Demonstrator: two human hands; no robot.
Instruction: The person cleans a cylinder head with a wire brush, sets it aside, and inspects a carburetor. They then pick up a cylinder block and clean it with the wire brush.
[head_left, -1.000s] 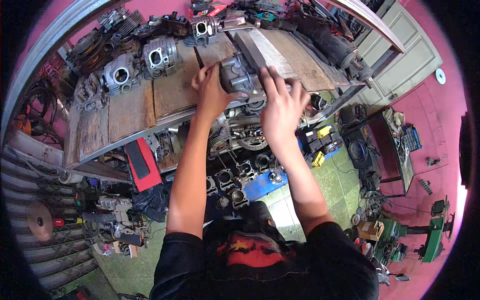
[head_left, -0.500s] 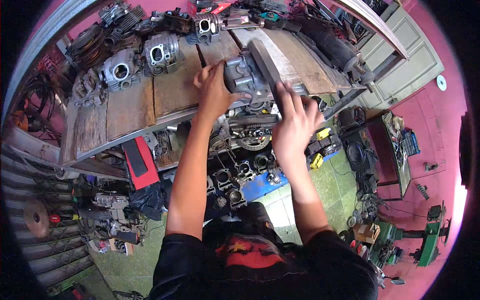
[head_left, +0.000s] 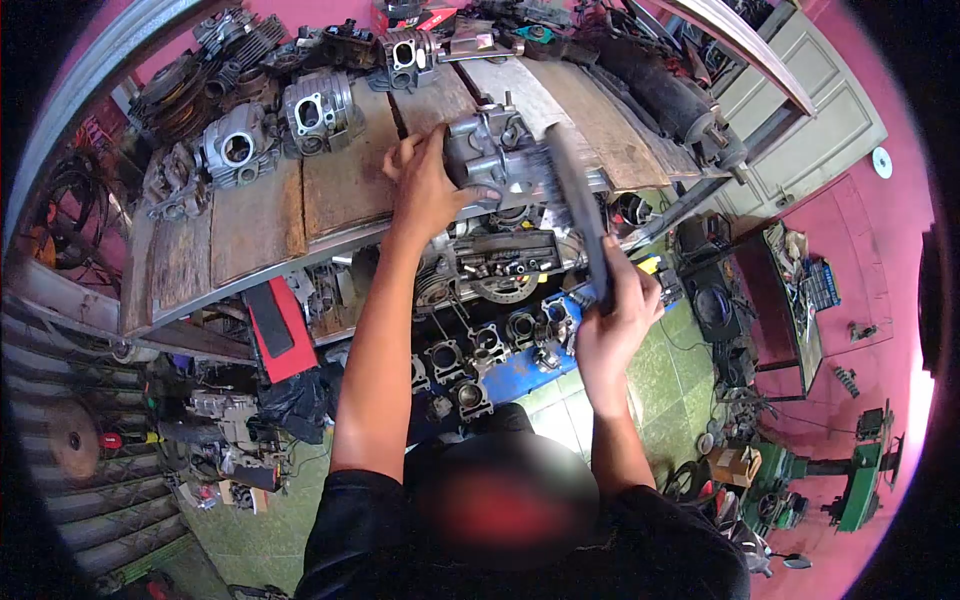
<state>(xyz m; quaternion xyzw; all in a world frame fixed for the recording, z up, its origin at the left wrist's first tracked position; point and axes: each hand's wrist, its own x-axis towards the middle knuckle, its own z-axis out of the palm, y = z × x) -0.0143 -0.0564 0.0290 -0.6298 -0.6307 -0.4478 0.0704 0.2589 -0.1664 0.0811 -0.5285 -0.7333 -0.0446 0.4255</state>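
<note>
My left hand [head_left: 428, 188] grips the left side of a grey metal cylinder head [head_left: 487, 150] at the front edge of the wooden bench, thumb along its near side. Short studs stick up from the part's far side. In my right hand [head_left: 618, 325] is the handle of a long dark brush [head_left: 582, 205], its bristles facing left toward the cylinder head. The brush head stands tilted just right of the part, slightly blurred by motion. Behind my left hand, more cylinder heads [head_left: 320, 112] rest on the planks.
The bench planks [head_left: 255, 215] hold greasy engine parts along the back, with a dark exhaust muffler [head_left: 660, 90] at right. Below, several engine cylinders [head_left: 487, 342] stand on a blue surface [head_left: 520, 377]. A red box [head_left: 283, 330] juts out under the bench's left side.
My right hand has drawn the brush right and toward me, off the top of the cylinder head. My left hand keeps its hold, and the part looks slightly turned.
</note>
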